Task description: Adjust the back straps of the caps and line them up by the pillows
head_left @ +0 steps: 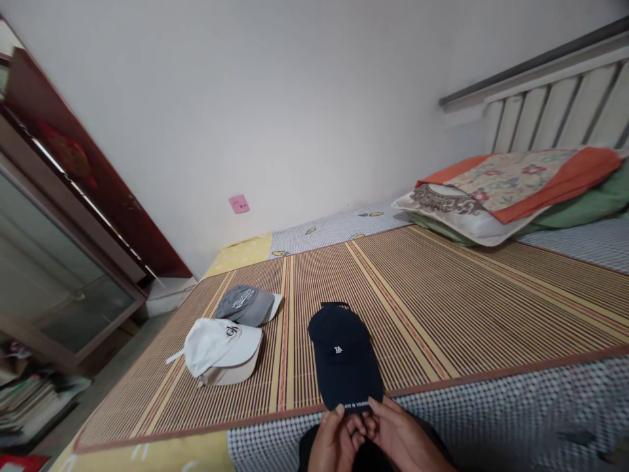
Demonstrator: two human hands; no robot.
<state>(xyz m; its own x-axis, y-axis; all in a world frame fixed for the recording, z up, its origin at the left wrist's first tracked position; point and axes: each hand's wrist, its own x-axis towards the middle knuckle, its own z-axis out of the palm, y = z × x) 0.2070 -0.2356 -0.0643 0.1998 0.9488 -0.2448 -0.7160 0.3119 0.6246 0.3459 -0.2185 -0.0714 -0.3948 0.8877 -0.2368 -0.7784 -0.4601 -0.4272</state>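
A dark navy cap (pixel 344 357) with a small white emblem lies on the striped bamboo mat (pixel 417 314), its brim toward me. My left hand (pixel 337 436) pinches the left corner of the brim between thumb and fingers. At the brim's right corner, my right hand (pixel 398 432) grips it the same way. White lettering shows along the brim's edge between my thumbs. To the left on the mat sit a white cap (pixel 216 347) with dark letters, with a beige brim showing beneath it, and a grey cap (pixel 246 305) just behind.
Folded cloths and a pillow (pixel 472 213) lie at the back right, near a white radiator (pixel 555 108). A plain wall with a pink note (pixel 239 204) stands behind the bed. Books (pixel 29 400) are piled on the far left, near a reddish door (pixel 83 157).
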